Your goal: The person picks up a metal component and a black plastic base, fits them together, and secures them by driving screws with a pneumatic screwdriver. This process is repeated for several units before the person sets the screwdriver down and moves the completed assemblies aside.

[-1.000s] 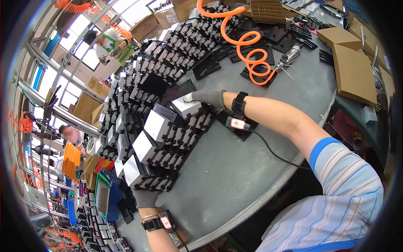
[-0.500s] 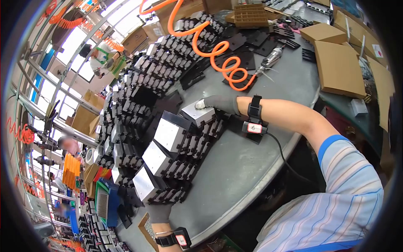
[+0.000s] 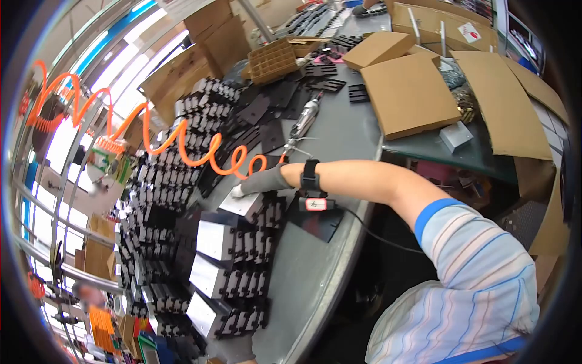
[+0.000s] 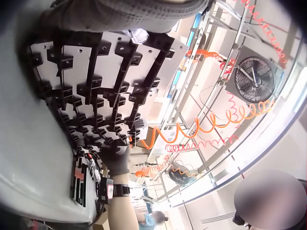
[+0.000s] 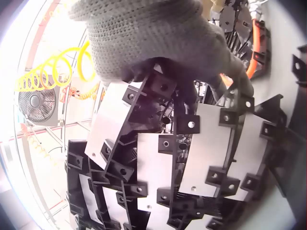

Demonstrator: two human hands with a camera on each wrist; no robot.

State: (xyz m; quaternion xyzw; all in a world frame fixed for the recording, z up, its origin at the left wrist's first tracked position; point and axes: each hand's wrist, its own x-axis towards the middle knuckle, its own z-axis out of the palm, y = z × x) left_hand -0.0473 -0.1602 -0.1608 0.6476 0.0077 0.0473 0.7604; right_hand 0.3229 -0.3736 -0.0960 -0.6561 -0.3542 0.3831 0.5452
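Note:
A stack of silver blocks with black clip-like brackets (image 3: pixel 245 282) stands in rows on the grey table. My gloved right hand (image 3: pixel 260 181) grips the block at its far end (image 3: pixel 239 206), with a pale fingertip on the silver top. In the right wrist view, the fingers of that hand (image 5: pixel 148 40) bend down over the black brackets (image 5: pixel 165 86). My gloved left hand (image 3: pixel 237 350) is at the near end of the stack, mostly cut off by the frame. In the left wrist view, the left hand (image 4: pixel 120 14) lies along the silver-and-black pieces (image 4: pixel 105 62); its fingertips are hidden.
More rows of similar pieces (image 3: pixel 163 194) stand behind. An orange coiled air hose (image 3: pixel 200 159) runs to a metal air tool (image 3: pixel 305 118) on the table. Flat black plates (image 3: pixel 254 110), cardboard boxes (image 3: pixel 406 94) and a divided tray (image 3: pixel 273 62) lie farther off. The table's curved edge (image 3: pixel 330 297) is near my body.
The head view has swung to the right, so the stack and hose appear farther left. My right hand stays on the far block; my left hand has slid toward the bottom edge of the view.

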